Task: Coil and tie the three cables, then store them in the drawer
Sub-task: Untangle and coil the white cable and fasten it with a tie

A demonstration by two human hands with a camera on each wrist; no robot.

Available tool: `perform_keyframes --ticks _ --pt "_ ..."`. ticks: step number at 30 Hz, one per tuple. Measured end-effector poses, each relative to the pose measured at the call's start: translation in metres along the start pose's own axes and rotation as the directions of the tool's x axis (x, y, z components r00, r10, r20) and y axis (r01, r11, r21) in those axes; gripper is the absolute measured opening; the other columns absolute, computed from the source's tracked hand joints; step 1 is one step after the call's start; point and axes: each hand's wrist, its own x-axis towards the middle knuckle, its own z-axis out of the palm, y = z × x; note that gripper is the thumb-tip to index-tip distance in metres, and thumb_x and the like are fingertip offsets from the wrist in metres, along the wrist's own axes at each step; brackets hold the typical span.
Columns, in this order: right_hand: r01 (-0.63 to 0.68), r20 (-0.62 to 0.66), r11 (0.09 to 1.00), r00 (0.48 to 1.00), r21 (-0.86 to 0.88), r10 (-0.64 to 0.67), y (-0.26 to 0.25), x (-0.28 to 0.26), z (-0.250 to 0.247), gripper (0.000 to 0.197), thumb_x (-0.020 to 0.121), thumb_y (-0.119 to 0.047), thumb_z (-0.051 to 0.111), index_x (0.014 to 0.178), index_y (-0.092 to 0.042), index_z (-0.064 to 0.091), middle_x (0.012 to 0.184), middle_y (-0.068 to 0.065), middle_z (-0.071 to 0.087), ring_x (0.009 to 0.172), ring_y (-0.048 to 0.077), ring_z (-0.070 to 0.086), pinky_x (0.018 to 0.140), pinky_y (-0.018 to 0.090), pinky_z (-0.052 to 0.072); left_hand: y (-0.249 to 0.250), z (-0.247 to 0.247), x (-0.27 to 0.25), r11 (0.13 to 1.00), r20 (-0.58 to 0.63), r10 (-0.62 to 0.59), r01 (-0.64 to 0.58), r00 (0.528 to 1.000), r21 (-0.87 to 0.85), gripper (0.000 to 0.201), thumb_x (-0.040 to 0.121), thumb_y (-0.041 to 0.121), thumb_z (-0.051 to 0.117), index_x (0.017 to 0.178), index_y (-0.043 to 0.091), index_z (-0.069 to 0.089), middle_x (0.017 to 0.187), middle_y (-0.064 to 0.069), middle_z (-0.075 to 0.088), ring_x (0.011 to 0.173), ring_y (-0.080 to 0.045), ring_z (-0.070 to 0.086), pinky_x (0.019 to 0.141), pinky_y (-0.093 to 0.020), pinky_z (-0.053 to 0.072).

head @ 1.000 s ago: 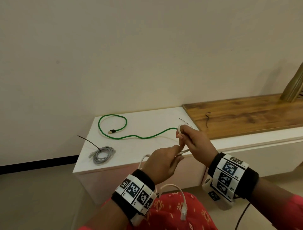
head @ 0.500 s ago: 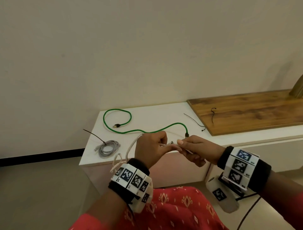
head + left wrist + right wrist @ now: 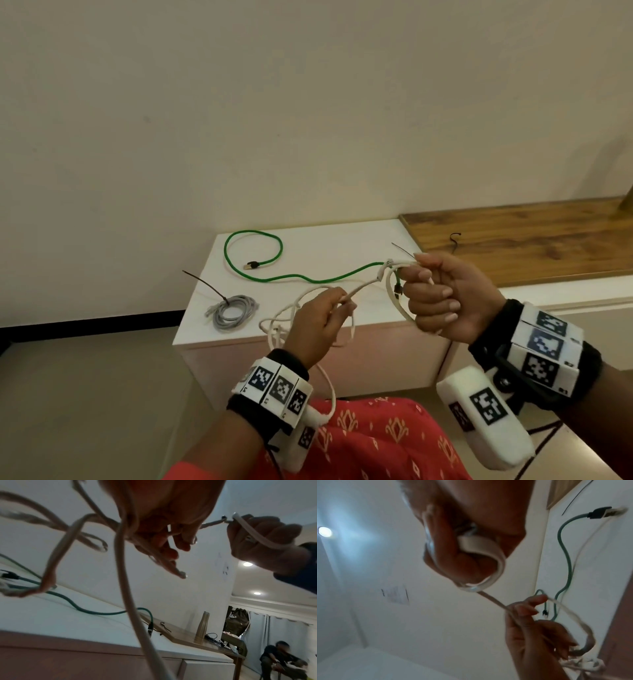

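Both hands hold a white cable (image 3: 363, 287) in the air in front of the white cabinet (image 3: 342, 250). My right hand (image 3: 442, 294) is a fist that grips a loop of it, and the loop wraps round the fingers (image 3: 489, 547). My left hand (image 3: 318, 322) pinches the strand lower left, and the rest dangles in loose loops (image 3: 126, 588) toward my lap. A green cable (image 3: 274, 277) lies uncoiled on the cabinet top. At the cabinet's left front sits a grey cable (image 3: 233, 310), coiled and bound with a black tie.
A loose black tie (image 3: 404, 251) lies on the cabinet behind my right hand, and another black tie (image 3: 455, 240) on the wooden top (image 3: 531, 240) to the right. A metal vase (image 3: 202, 626) stands farther along. A person (image 3: 281, 660) crouches in the far room.
My hands have drawn apart. The right hand rose to the right and closed into a fist round a cable loop. The left hand dropped leftward along the strand.
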Motion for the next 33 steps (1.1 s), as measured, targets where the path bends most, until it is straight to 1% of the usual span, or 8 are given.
perform_keyframes --ticks 6,9,11,17,22,26,30,33 --pt "0.261 -0.033 0.964 0.965 0.051 -0.260 -0.008 -0.003 0.006 0.037 0.097 -0.024 0.024 0.086 -0.004 0.053 0.060 0.003 0.038 0.052 0.013 0.033 0.057 0.027 0.042 0.001 0.012 -0.015 0.971 0.139 -0.040 0.005 0.990 0.240 0.032 0.088 0.031 0.035 0.115 0.017 0.045 0.079 -0.007 0.069 0.071 -0.027 0.065 0.066 -0.035 0.051" --pt "0.404 -0.119 0.914 0.910 0.048 -0.396 -0.014 -0.007 0.003 0.040 0.099 -0.025 0.024 0.089 -0.002 0.055 0.066 0.011 0.054 0.056 0.015 0.036 0.065 0.029 0.044 0.013 0.012 -0.021 0.915 0.120 0.029 -0.075 0.992 0.397 0.033 0.087 0.032 0.052 0.115 0.017 0.047 0.075 -0.003 0.066 0.063 -0.021 0.063 0.056 -0.027 0.046" --pt "0.491 -0.122 0.871 0.866 0.024 -0.485 -0.011 -0.004 0.005 0.037 0.099 -0.024 0.027 0.089 -0.004 0.056 0.070 0.009 0.056 0.058 0.016 0.045 0.069 0.028 0.045 0.019 0.015 -0.026 0.840 0.183 0.105 -0.186 0.977 0.510 0.052 0.067 0.038 0.075 0.107 0.018 0.049 0.070 0.003 0.067 0.053 -0.011 0.062 0.044 -0.020 0.044" --pt "0.630 -0.319 0.678 0.599 -0.379 -0.734 0.008 0.010 0.010 0.013 0.087 -0.022 0.039 0.076 -0.017 0.044 0.053 -0.007 0.045 0.045 0.006 0.042 0.059 0.022 0.050 0.027 0.029 -0.029 0.628 0.247 0.240 -0.345 0.939 0.698 0.070 0.039 0.050 0.082 0.094 0.022 0.049 0.064 0.010 0.067 0.054 -0.004 0.062 0.046 -0.015 0.044" --pt "0.366 -0.180 0.402 0.510 -0.839 -0.841 0.021 0.015 -0.009 0.019 0.094 -0.027 0.039 0.079 -0.015 0.044 0.056 -0.008 0.053 0.052 0.006 0.049 0.076 0.032 0.041 0.034 0.037 -0.027 0.576 0.266 0.248 -0.362 0.932 0.733 0.065 0.038 0.046 0.081 0.090 0.022 0.048 0.062 0.008 0.065 0.054 -0.008 0.059 0.044 -0.020 0.044" --pt "-0.004 -0.006 0.004 0.611 -1.000 -0.791 0.027 0.014 -0.015 0.016 0.091 -0.020 0.036 0.076 -0.024 0.040 0.063 -0.002 0.055 0.056 0.006 0.051 0.061 0.017 0.044 0.036 0.030 -0.025 0.596 0.257 0.233 -0.346 0.938 0.725 0.052 0.034 0.040 0.086 0.072 0.023 0.055 0.056 0.008 0.060 0.049 -0.007 0.055 0.042 -0.019 0.040" --pt "-0.372 -0.137 -0.220 0.728 -0.902 -0.672 0.031 0.013 -0.016 0.018 0.094 -0.008 0.038 0.080 -0.018 0.039 0.069 0.001 0.058 0.060 0.017 0.052 0.065 0.031 0.044 0.029 0.022 -0.021 0.626 0.270 0.179 -0.321 0.946 0.711 0.048 0.032 0.021 0.086 0.065 0.021 0.052 0.063 0.007 0.057 0.055 -0.011 0.054 0.045 -0.020 0.037" --pt "-0.500 -0.205 -0.398 0.783 -0.769 -0.587 0.038 0.018 -0.007 0.011 0.094 -0.006 0.037 0.102 -0.007 0.044 0.089 0.014 0.063 0.071 0.030 0.053 0.060 0.033 0.035 0.024 0.017 -0.018 0.725 0.202 0.110 -0.218 0.973 0.653 0.044 0.041 0.005 0.080 0.076 0.017 0.055 0.073 0.001 0.059 0.061 -0.015 0.057 0.047 -0.020 0.029"
